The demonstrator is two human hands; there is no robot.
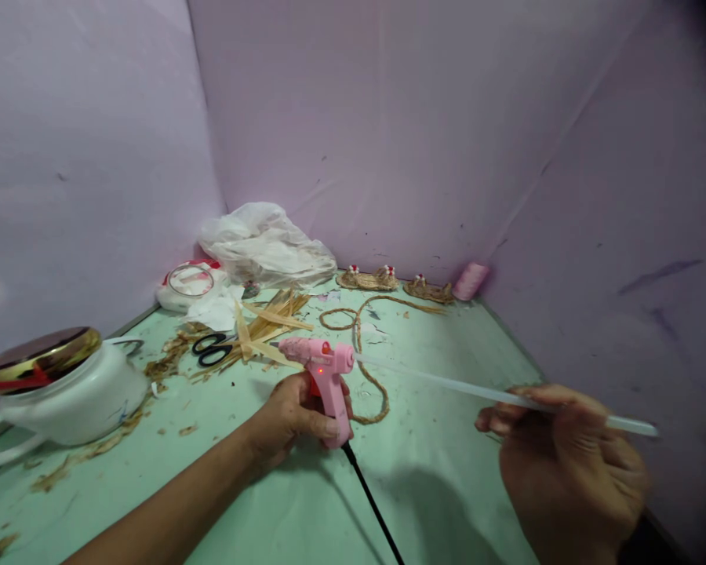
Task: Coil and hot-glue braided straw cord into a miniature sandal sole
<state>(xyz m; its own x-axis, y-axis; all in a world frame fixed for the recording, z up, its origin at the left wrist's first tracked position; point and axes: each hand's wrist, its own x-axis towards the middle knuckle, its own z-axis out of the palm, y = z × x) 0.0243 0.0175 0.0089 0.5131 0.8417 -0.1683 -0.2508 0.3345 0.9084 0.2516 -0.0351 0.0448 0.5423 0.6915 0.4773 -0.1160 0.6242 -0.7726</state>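
A pink hot glue gun (331, 377) with a small red light glowing on its side is gripped by the handle in my left hand (291, 420). Its nozzle points left, and a black cord (370, 494) runs down from the handle. My right hand (573, 463) pinches a long translucent glue stick (459, 384) between thumb and fingers. The stick's far end meets the back of the gun; whether it sits inside the opening is too small to tell. Behind the gun a braided straw rope (382, 396) curls over the green tabletop (435, 463).
Black-handled scissors (212, 349) lie by dry straw strips (271, 322) on the left. Nearer stands a white pot (88, 400) with a lidded gold item on top. Along the back are a plastic bag (264, 243), small woven pieces (368, 278) and a pink thread spool (471, 281).
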